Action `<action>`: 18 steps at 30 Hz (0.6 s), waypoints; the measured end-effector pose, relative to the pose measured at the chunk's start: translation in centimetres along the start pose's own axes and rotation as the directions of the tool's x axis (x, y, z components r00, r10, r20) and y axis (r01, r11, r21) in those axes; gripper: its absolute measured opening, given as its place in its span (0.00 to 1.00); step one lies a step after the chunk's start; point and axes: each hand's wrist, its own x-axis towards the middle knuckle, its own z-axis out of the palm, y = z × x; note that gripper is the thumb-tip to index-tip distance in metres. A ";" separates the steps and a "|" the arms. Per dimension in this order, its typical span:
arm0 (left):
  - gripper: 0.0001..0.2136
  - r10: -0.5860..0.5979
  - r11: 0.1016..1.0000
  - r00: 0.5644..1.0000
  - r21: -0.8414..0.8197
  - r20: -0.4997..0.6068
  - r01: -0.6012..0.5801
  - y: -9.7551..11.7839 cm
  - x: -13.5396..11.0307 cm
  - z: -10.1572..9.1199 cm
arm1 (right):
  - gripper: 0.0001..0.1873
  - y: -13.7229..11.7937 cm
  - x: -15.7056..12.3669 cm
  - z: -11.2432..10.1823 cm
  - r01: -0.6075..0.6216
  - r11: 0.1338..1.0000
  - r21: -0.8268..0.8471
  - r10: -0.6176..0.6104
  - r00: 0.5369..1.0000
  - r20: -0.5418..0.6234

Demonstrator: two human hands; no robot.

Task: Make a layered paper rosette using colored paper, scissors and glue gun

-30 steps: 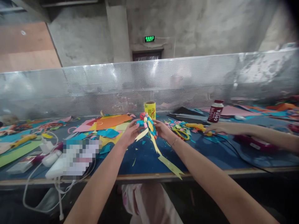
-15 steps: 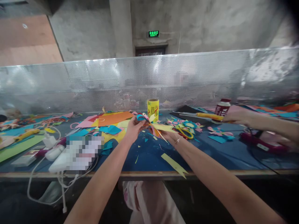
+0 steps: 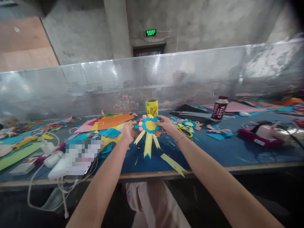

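Observation:
A paper rosette [image 3: 150,126] with a yellow centre, blue ruffled edge and pale yellow ribbon tails faces me above the table. My left hand [image 3: 129,131] pinches its left edge, and my right hand [image 3: 167,125] grips its upper right edge. The tails hang down, the middle one backed with blue. Just behind the rosette stands a yellow roll [image 3: 152,108]. Scissors with yellow handles [image 3: 186,132] lie beside my right wrist, close to some finished-looking paper flowers [image 3: 190,123]. A loose pale yellow strip [image 3: 173,163] with a notched end lies near the table's front edge.
To the left are a white power adapter with cables [image 3: 57,167], a yellow glue gun [image 3: 25,142] and coloured paper sheets [image 3: 114,122]. A dark red bottle [image 3: 219,109] and a purple power strip [image 3: 258,137] stand right. A perforated metal screen [image 3: 152,76] closes the back.
The rosette has turned so its front faces me with tails hanging down. My right hand has moved up to its upper edge. Another person's arm with a yellow-handled tool has left the right side.

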 end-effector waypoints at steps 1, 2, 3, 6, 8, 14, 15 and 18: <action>0.18 -0.038 0.999 0.999 0.007 0.015 0.038 0.1 0.1 -0.2 | 0.25 0.0 0.1 -0.1 0.019 1.000 -0.023 -0.019 1.000 -0.001; 0.17 -0.063 0.998 0.998 0.012 0.024 0.063 0.1 0.3 -0.5 | 0.26 0.1 0.1 -0.2 0.036 0.998 -0.049 -0.035 0.999 0.010; 0.17 -0.077 0.997 0.997 0.018 0.016 0.077 0.1 0.5 -0.7 | 0.27 0.1 0.1 -0.3 0.054 0.995 -0.079 -0.052 0.998 0.027; 0.13 -0.069 0.996 0.993 0.051 -0.095 0.074 -0.2 1.3 -1.3 | 0.27 -0.1 0.0 -0.3 0.116 0.981 -0.156 -0.104 0.991 0.085; 0.09 0.029 0.999 0.985 0.039 -0.170 -0.023 -0.4 1.8 -1.7 | 0.28 -0.3 -0.2 -0.3 0.132 0.972 -0.193 -0.110 0.986 0.123; 0.03 0.316 0.926 0.837 -0.046 -0.447 -0.374 -0.1 2.8 -3.2 | 0.30 -0.8 -0.7 -0.1 0.110 0.965 -0.236 -0.067 0.981 0.184; 0.03 0.327 0.917 0.819 -0.051 -0.471 -0.395 0.1 2.8 -3.5 | 0.30 -0.8 -0.7 -0.1 0.107 0.966 -0.237 -0.062 0.980 0.189; 0.03 0.332 0.898 0.764 -0.062 -0.553 -0.435 0.3 3.0 -4.3 | 0.28 -0.7 -0.8 0.0 0.112 0.965 -0.239 -0.059 0.974 0.217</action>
